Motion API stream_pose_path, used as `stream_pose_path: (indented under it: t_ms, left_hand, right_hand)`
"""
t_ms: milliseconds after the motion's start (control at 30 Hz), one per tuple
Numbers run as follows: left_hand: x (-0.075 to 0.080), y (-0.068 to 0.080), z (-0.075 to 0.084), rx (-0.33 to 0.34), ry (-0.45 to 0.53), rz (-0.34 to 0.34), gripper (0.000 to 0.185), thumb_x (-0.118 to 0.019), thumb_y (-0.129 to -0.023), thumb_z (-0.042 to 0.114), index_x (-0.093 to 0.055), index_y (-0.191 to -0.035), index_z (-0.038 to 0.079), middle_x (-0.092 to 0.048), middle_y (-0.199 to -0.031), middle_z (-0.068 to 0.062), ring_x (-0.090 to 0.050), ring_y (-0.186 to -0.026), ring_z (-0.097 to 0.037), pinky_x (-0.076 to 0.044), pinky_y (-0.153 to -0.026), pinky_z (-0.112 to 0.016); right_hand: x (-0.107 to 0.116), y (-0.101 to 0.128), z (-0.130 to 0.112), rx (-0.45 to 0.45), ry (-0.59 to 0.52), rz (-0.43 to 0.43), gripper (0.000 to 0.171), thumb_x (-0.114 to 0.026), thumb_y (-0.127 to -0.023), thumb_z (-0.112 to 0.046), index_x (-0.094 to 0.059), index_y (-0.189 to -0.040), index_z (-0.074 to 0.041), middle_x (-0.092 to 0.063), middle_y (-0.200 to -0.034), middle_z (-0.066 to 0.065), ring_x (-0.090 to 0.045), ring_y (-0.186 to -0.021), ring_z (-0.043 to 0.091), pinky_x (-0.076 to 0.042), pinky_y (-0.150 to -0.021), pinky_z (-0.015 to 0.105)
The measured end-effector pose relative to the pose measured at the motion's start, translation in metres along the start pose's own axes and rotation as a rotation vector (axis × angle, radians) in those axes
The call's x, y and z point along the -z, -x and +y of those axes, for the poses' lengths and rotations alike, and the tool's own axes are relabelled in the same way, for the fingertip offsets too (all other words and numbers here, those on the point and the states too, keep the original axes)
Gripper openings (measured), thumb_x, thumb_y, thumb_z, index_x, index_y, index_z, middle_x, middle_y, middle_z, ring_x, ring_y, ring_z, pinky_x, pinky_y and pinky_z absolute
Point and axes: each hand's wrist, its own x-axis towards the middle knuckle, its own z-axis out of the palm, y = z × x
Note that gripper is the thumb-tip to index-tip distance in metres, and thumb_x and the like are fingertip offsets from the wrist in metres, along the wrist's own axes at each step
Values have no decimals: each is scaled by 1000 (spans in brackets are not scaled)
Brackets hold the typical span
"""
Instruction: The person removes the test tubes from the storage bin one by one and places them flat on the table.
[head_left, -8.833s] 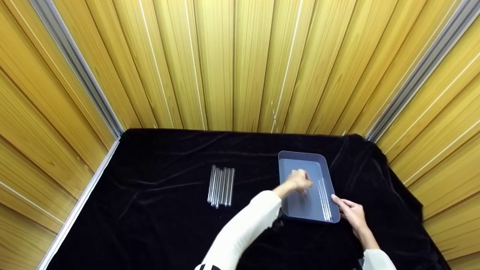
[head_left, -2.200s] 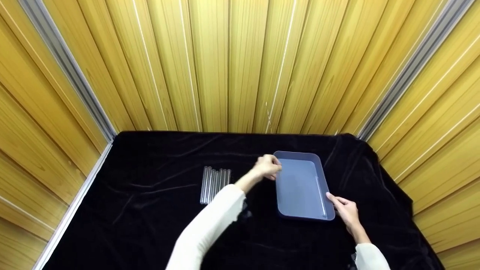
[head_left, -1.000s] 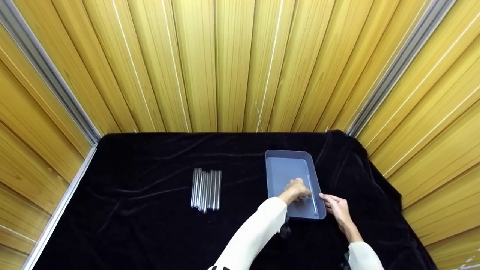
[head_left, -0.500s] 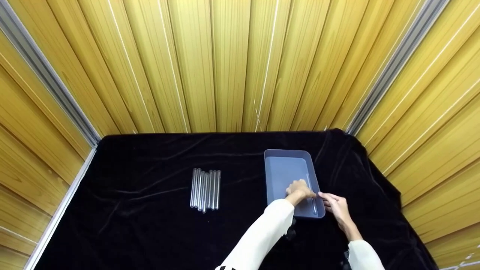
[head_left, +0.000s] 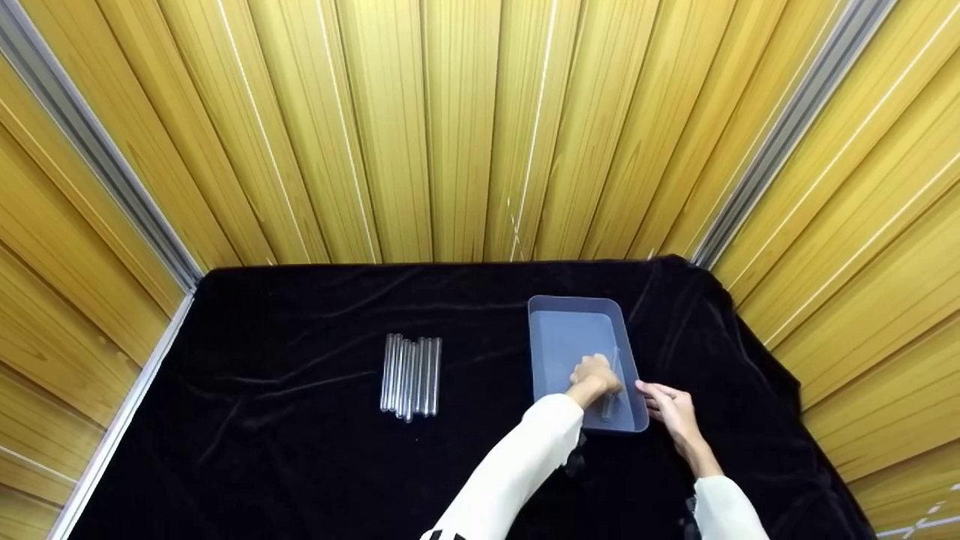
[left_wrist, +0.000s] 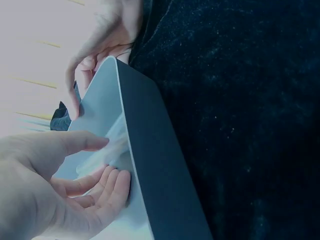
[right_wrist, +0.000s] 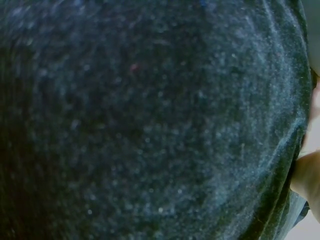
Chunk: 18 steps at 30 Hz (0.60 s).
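Observation:
In the head view my left hand (head_left: 596,375) reaches into a blue-grey plastic tray (head_left: 572,303). Its thumb and fingers are around a clear tube (head_left: 608,409), which lies aslant and blurred under the hand. The left wrist view shows the thumb and bent fingers (left_wrist: 120,182) about the see-through tube (left_wrist: 97,159), partly hidden. My right hand (head_left: 675,412) pinches the tray's right wall, thumb at the rim and the other fingers outside. Left of the tray, several clear tubes (head_left: 411,375) lie side by side on the black cloth.
Black velvety cloth (head_left: 300,450) covers the table. Yellow wood-patterned walls (head_left: 450,135) with grey corner strips stand behind and on both sides. The right wrist view mostly shows cloth (right_wrist: 150,120).
Three tubes lay in the tray at first, then one. My left hand went back in, and that tube has shifted from the right wall leftward. My right hand stays on the tray.

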Motion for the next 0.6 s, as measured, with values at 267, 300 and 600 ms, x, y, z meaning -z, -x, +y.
stream_pose_path:
  t_ms: [267,300,600]
  left_hand:
    - [8,-2,-8,-7,10,-12,23,-83,-76,20,-72,-93,12,-73,-91,-5,-68,-76,-20,-57,-63,-28]
    - [10,-1,-8,-4,16,-14,22,-84,-75,20,-72,-92,12,-73,-90,-6,-66,-74,-20,-56,-62,-27]
    - [38,17,-12,15,229,-67,21,-81,-78,8,-60,-73,7,-74,-70,-8,-76,-65,-21,-66,-62,-31]
  right_hand:
    - [-1,2,-1,29,-3,17,34,-69,-97,-23,-72,-118,4,-77,-86,-5,-71,-75,1,-61,-71,16]
    - [-1,2,0,31,-5,16,34,-69,-97,-23,-72,-118,4,-77,-85,-6,-71,-74,1,-61,-70,16]
    - [-2,1,0,32,-11,10,29,-70,-97,-24,-75,-113,0,-76,-82,-7,-72,-75,2,-61,-71,17]
